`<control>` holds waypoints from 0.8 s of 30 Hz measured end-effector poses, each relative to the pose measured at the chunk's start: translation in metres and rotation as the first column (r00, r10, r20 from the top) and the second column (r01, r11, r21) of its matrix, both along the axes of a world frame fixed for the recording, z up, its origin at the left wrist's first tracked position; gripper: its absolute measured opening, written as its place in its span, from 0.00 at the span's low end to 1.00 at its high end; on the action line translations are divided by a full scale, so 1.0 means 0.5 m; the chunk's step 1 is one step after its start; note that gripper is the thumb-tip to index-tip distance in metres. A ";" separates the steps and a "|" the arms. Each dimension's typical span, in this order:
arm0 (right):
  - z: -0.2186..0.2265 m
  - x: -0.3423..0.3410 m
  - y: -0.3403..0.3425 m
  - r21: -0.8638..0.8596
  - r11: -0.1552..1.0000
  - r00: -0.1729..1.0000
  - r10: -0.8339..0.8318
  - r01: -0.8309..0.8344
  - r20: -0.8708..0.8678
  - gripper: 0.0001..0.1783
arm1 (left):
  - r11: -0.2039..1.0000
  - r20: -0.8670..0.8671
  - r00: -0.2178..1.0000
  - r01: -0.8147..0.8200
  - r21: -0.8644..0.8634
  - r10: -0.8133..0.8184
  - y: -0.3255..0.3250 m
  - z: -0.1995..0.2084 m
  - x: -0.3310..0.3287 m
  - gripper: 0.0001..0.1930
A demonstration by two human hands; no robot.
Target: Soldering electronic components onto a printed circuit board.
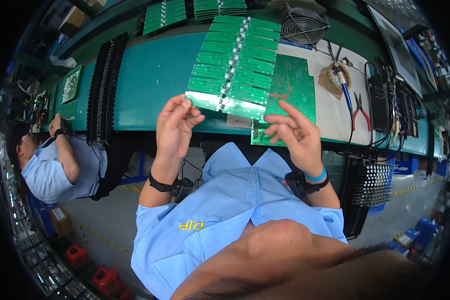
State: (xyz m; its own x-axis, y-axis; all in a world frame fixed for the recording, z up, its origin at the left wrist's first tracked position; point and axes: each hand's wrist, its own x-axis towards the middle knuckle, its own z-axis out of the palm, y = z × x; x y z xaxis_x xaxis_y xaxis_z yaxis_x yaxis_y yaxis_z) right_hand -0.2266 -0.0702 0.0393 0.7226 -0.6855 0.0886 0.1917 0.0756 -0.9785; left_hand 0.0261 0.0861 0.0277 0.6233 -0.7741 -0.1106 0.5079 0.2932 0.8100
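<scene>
A green circuit board panel (pixel 253 75), divided into several narrow strips with a row of small pale parts down its middle, is tilted up over the bench. Thumb and fingers of my left hand (pixel 176 120) pinch its near left corner. Beside the near right corner is my right hand (pixel 297 132), its fingers spread; the index fingertip is close to the panel's edge, and I cannot tell whether it touches. Behind and to the right of the panel lies a larger green circuit board (pixel 297 85), partly covered by it.
Right of the boards are a blue-handled soldering iron (pixel 346 92), red-handled pliers (pixel 361 117) and a fan (pixel 305 27). A black slotted rack (pixel 105 90) stands left on the green bench mat (pixel 155 80). More green panels (pixel 165 15) are at the back. A co-worker (pixel 60 160) sits at left.
</scene>
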 end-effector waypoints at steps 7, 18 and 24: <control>-0.026 0.017 -0.012 0.073 0.997 0.999 -0.025 0.021 0.046 0.26 | 0.997 -0.024 0.998 0.055 -0.047 -0.056 -0.011 -0.034 -0.053 0.08; -0.018 -0.007 -0.062 0.086 0.996 0.998 -0.001 -0.004 0.057 0.24 | 0.945 0.079 0.961 0.274 -0.178 -0.263 -0.021 -0.033 -0.077 0.16; 0.000 -0.022 -0.090 0.094 0.993 0.997 0.075 -0.077 0.022 0.25 | 0.912 -0.218 0.896 0.339 -0.230 -0.388 -0.076 -0.003 -0.063 0.24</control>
